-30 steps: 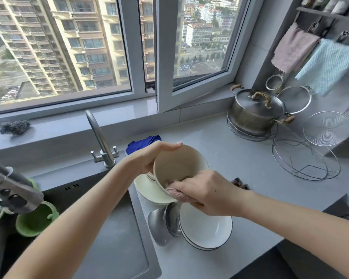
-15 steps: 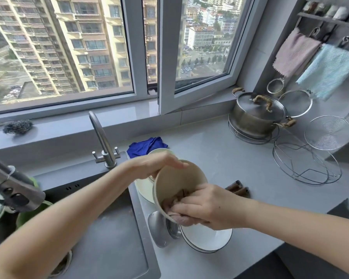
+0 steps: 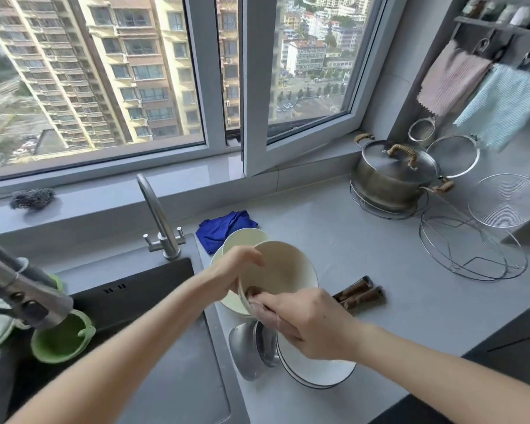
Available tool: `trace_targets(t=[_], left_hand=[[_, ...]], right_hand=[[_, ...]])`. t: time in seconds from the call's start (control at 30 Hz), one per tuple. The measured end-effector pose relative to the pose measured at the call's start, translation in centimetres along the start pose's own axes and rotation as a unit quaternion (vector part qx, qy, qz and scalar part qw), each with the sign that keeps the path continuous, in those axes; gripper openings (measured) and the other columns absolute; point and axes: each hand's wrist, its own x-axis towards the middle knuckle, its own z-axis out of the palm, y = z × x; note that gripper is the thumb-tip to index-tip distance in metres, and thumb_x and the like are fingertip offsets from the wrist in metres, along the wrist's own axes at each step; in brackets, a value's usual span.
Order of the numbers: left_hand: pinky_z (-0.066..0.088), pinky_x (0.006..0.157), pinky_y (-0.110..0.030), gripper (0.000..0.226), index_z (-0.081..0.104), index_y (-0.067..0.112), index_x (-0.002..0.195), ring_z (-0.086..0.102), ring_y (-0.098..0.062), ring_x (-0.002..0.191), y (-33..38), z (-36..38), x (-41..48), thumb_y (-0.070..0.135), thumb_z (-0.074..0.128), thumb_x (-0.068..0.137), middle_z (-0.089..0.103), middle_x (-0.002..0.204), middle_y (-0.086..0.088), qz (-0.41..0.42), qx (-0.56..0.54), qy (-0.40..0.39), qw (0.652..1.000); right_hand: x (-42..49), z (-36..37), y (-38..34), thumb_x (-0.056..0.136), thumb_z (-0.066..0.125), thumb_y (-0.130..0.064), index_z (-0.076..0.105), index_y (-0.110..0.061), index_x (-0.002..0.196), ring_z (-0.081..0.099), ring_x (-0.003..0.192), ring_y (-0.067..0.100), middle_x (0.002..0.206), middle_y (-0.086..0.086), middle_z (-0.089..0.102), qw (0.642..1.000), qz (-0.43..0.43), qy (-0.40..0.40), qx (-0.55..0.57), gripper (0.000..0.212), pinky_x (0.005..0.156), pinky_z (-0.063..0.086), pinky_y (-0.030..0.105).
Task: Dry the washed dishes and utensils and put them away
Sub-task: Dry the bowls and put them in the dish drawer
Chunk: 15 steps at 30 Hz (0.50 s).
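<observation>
While aloft, cream bowl (image 3: pixel 283 267), pink cloth (image 3: pixel 266 319).

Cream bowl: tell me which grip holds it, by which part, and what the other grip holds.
The left grip holds the cream bowl by its left rim. The right grip pinches a pinkish cloth against the bowl's lower rim.

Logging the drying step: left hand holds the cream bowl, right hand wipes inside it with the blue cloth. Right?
No: head view shows the right hand wiping with a pinkish cloth; the blue cloth lies on the counter. The left hand holds the cream bowl.
</observation>
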Motion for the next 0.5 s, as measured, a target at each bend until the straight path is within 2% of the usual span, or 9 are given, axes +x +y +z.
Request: trace_targets(t=[0.07,0.1,0.17,0.23,0.3,0.37,0.43,0.5], left_hand=[[0.046,0.055,-0.025,0.049,0.06,0.003,0.098,0.058,-0.027,0.069,1.5,-0.3,-0.3,0.027,0.059,0.056,0.062,0.082,-0.014,-0.058,0.108,-0.081,0.989],[0.047,0.056,-0.026,0.05,0.06,0.001,0.103,0.059,-0.027,0.07,2.3,-0.5,-0.6,0.027,0.061,0.06,0.064,0.084,-0.014,-0.063,0.132,-0.111,0.983],[0.048,0.07,-0.03,0.054,0.06,0.001,0.112,0.062,-0.028,0.08,3.3,-1.0,-0.4,0.03,0.065,0.066,0.067,0.095,-0.018,-0.033,0.113,-0.13,0.985],[0.045,0.079,-0.036,0.051,0.064,0.013,0.114,0.061,-0.026,0.087,2.8,-1.1,0.0,0.034,0.066,0.068,0.067,0.104,-0.015,0.022,0.025,-0.133,0.991],[0.047,0.076,-0.035,0.034,0.066,0.021,0.107,0.062,-0.018,0.082,0.8,0.8,-0.7,0.029,0.062,0.074,0.069,0.095,-0.003,0.103,-0.074,-0.071,0.989],[0.046,0.068,-0.028,0.015,0.066,0.019,0.09,0.058,-0.009,0.069,-0.2,3.3,-1.6,0.012,0.057,0.082,0.065,0.075,0.005,0.159,-0.145,0.037,0.976],[0.041,0.06,-0.027,0.01,0.061,0.01,0.078,0.05,-0.012,0.062,-0.7,4.4,-1.1,0.004,0.053,0.076,0.056,0.066,-0.002,0.176,-0.175,0.095,0.964],[0.038,0.06,-0.03,0.014,0.061,0.003,0.078,0.048,-0.02,0.067,-0.4,3.7,-0.6,0.01,0.054,0.068,0.053,0.07,-0.01,0.149,-0.165,0.096,0.97]], right_hand=[[-0.7,-0.8,0.2,0.083,0.052,-0.011,0.042,-0.011,0.129,0.054,0.068,0.02,0.088,0.003,0.065,0.997,-0.062,-0.046,-0.012,0.047,0.056,0.043,0.029],[-0.8,-0.9,0.2,0.083,0.052,-0.011,0.042,-0.009,0.129,0.054,0.069,0.02,0.09,0.004,0.065,0.996,-0.077,-0.045,-0.023,0.047,0.056,0.042,0.029],[-0.4,-1.0,0.5,0.088,0.048,-0.011,0.043,-0.007,0.128,0.054,0.069,0.019,0.09,0.006,0.066,0.995,-0.086,-0.006,-0.047,0.041,0.057,0.043,0.028],[-0.1,-0.8,1.3,0.084,0.052,-0.008,0.045,-0.007,0.127,0.056,0.065,0.021,0.085,0.005,0.067,0.994,-0.063,0.054,-0.074,0.043,0.054,0.046,0.031],[0.3,-0.4,1.7,0.076,0.061,-0.005,0.044,-0.004,0.129,0.057,0.058,0.022,0.08,0.006,0.067,0.99,0.006,0.122,-0.073,0.056,0.051,0.047,0.031],[0.5,0.7,1.2,0.072,0.06,-0.004,0.043,-0.002,0.13,0.058,0.06,0.022,0.086,0.009,0.07,0.984,0.055,0.155,-0.074,0.061,0.055,0.046,0.028],[0.5,1.4,0.6,0.071,0.053,-0.007,0.044,-0.003,0.129,0.057,0.065,0.019,0.091,0.008,0.071,0.985,0.051,0.149,-0.073,0.059,0.059,0.042,0.024],[-0.2,0.6,1.2,0.075,0.051,-0.008,0.045,-0.007,0.13,0.054,0.068,0.017,0.09,0.005,0.07,0.993,0.018,0.098,-0.069,0.055,0.059,0.04,0.024]])
